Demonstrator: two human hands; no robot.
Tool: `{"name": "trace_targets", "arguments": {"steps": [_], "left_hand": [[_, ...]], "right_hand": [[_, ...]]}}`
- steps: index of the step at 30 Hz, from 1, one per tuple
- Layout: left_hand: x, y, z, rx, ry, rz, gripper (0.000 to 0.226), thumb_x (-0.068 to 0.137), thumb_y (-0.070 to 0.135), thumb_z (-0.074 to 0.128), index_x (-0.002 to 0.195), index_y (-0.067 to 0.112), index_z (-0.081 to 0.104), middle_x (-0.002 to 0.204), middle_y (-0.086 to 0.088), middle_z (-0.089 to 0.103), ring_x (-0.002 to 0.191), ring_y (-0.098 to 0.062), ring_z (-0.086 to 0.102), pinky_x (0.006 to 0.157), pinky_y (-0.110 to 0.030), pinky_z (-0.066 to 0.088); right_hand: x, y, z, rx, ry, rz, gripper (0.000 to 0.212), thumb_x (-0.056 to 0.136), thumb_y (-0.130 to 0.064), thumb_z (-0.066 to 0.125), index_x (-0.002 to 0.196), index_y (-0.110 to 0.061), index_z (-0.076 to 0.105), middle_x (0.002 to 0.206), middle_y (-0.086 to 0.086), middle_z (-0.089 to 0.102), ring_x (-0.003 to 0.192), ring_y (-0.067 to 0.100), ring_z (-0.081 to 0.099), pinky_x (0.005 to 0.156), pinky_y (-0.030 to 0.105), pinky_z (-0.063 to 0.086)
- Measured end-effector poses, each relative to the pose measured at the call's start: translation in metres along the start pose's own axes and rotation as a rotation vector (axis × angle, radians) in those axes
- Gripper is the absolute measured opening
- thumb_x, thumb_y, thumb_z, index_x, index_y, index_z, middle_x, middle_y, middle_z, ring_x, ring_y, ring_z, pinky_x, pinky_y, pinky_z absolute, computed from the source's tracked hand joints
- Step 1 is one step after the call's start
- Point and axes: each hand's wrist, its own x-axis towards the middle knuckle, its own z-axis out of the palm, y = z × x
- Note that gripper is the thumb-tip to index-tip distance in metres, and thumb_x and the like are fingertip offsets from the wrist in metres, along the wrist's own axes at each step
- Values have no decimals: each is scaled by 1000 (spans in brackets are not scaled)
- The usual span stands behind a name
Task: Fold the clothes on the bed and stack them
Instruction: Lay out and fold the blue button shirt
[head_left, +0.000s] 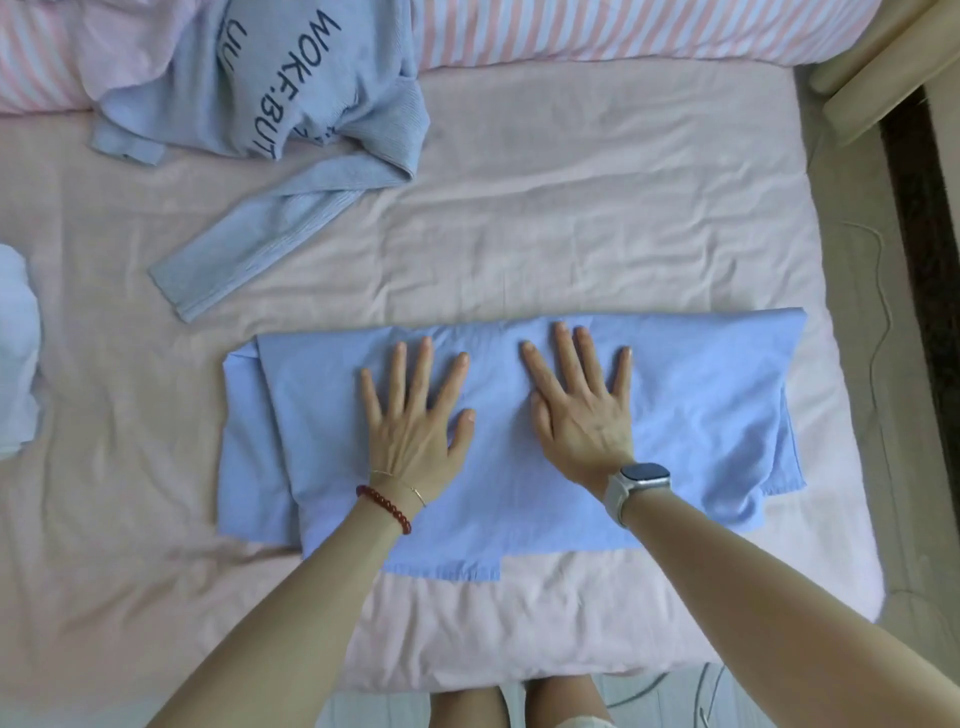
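A light blue shirt (701, 410) lies partly folded into a wide rectangle on the pink bed sheet (571, 234), near the front edge. My left hand (413, 415) presses flat on its middle with fingers spread. Beside it, my right hand (582, 405) also lies flat on the cloth, fingers straight. A grey-blue knit sweater (291, 104) with dark lettering sits crumpled at the back left, one sleeve stretched toward the front. A white garment (18, 353) bunches at the left edge.
A pink-and-white striped duvet (597, 31) runs along the back. The bed's right edge meets a beige frame (872, 67) and a dark gap, with a thin white cable (878, 322) beside it. Bare pink sheet surrounds the shirt.
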Motion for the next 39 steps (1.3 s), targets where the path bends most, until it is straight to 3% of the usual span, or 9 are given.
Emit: {"name": "trace_targets", "arguments": {"steps": [7, 11, 15, 21, 27, 30, 32, 35, 39], "left_hand": [[22, -29, 27, -20, -43, -208, 64, 87, 49, 18, 144, 22, 30, 153, -12, 21, 142, -26, 19, 109, -60, 3], [15, 1, 17, -84, -11, -299, 64, 85, 45, 21, 144, 20, 32, 152, -14, 22, 141, -36, 16, 107, -66, 5], [-6, 68, 11, -34, -28, -23, 60, 82, 45, 36, 136, 20, 46, 145, -19, 37, 132, -45, 32, 98, -73, 16], [-13, 126, 33, 96, -238, 101, 65, 78, 62, 35, 135, 33, 45, 146, -12, 39, 132, -42, 34, 96, -74, 18], [-8, 127, 40, 101, -373, 62, 67, 76, 64, 30, 136, 35, 41, 146, -9, 39, 133, -40, 34, 98, -73, 14], [-5, 126, 35, 81, -406, 47, 66, 84, 66, 33, 143, 45, 13, 157, 0, 7, 143, -32, 2, 106, -65, 0], [-2, 118, 27, -100, -365, 36, 61, 89, 51, 44, 144, 42, 19, 157, 5, 3, 144, -22, -5, 111, -53, -3], [-2, 93, -13, -785, -187, -189, 31, 91, 11, 55, 122, 13, 57, 131, -2, 49, 129, -25, 41, 105, -33, 27], [-15, 22, -61, -1472, -322, -736, 20, 98, 20, 40, 102, 18, 59, 106, -8, 63, 89, -17, 61, 78, -30, 46]], "right_hand": [[11, 105, 16, -39, -23, 228, 60, 89, -41, 15, 145, -25, 30, 154, 9, 22, 142, 30, 19, 111, 55, 7], [-12, 157, 17, -23, -83, 484, 53, 96, -43, 15, 148, -34, 9, 158, 2, 5, 144, 24, 3, 111, 56, 0], [-38, 177, 11, 272, -45, 699, 62, 95, -42, 37, 149, -24, 13, 155, 8, 15, 141, 27, 14, 111, 46, 17], [-47, 183, -3, 841, 66, 931, 37, 80, -40, 65, 101, -14, 50, 105, 8, 60, 101, 29, 55, 78, 38, 45], [-65, 186, -17, 1078, 34, 859, 16, 83, -19, 65, 79, -13, 51, 70, -7, 50, 67, 12, 48, 50, 13, 37], [-69, 172, -41, 1121, 128, 694, 18, 85, -7, 55, 70, -10, 45, 61, -6, 42, 53, 4, 39, 46, 10, 33], [-67, 152, -61, 1148, 182, 596, 16, 85, -5, 52, 71, -8, 45, 60, -8, 40, 52, 3, 36, 48, 12, 33], [-62, 104, -88, 1187, 169, 439, 16, 86, -5, 50, 72, -12, 47, 59, -13, 41, 56, 4, 36, 51, 15, 33], [-47, 15, -105, 1140, 60, 197, 31, 89, -5, 49, 69, -27, 40, 59, -12, 34, 53, 3, 30, 52, 16, 29]]}}
